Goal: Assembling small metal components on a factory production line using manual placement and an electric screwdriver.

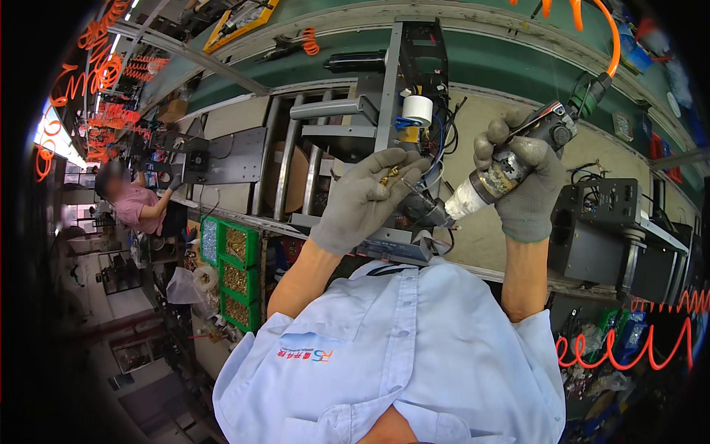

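My left hand point(361, 198), in a grey work glove, is turned palm up with its fingers curled around several small brass-coloured screws point(390, 175). My right hand point(526, 174), gloved alike, grips an air screwdriver point(497, 177). White wrapping covers the tool's front end, which slants down and left to a dark metal piece beside my left fingers. Whether the tip touches it, I cannot tell. Under both hands lies a grey metal machine frame point(386, 103) with blue and black wires. A white cylinder point(418, 109) is mounted on it.
Green bins point(238, 277) of small hardware stand at the left. An orange air hose point(612, 37) runs up from the tool. A dark metal unit point(603, 222) sits at the right, and a steel-tube frame point(285, 163) at the left. Farther left, a person in pink point(137, 203) works.
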Available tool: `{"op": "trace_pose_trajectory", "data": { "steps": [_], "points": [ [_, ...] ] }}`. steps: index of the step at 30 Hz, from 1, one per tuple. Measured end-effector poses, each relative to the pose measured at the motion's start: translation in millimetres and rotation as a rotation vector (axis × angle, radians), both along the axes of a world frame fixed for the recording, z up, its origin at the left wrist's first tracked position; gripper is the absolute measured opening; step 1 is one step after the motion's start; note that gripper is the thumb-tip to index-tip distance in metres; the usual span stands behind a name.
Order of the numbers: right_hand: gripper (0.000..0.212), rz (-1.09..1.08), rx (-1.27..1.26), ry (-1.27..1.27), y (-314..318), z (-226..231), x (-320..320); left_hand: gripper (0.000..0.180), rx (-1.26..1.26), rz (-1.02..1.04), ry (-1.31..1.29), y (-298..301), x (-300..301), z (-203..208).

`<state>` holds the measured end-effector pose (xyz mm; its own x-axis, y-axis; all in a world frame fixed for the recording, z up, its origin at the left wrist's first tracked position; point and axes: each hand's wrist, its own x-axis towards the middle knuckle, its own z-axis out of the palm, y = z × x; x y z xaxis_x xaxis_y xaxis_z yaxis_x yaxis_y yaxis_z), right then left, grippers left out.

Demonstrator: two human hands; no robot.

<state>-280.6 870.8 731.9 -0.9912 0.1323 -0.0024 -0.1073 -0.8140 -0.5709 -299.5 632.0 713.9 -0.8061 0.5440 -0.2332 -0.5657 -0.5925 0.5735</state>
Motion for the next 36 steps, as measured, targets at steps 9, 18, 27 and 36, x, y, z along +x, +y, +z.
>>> {"op": "trace_pose_trajectory", "data": {
  "steps": [9, 18, 27, 36],
  "points": [
    [0.036, 0.005, 0.03, 0.035, -11, 14, 9, 0.032, -0.215, -0.052, 0.04, -12, 9, 9],
    [0.037, 0.017, 0.006, 0.044, -19, 22, 15, 0.035, -0.287, -0.081, 0.189, -29, 15, -7],
    [0.034, 0.016, 0.085, 0.041, -24, 19, 18, 0.038, -0.405, -0.071, 0.201, -21, 27, 0],
    [0.034, 0.014, -0.017, 0.011, -16, 4, 12, 0.04, -0.823, -0.015, 0.354, -10, 35, 15]
  ]
}}
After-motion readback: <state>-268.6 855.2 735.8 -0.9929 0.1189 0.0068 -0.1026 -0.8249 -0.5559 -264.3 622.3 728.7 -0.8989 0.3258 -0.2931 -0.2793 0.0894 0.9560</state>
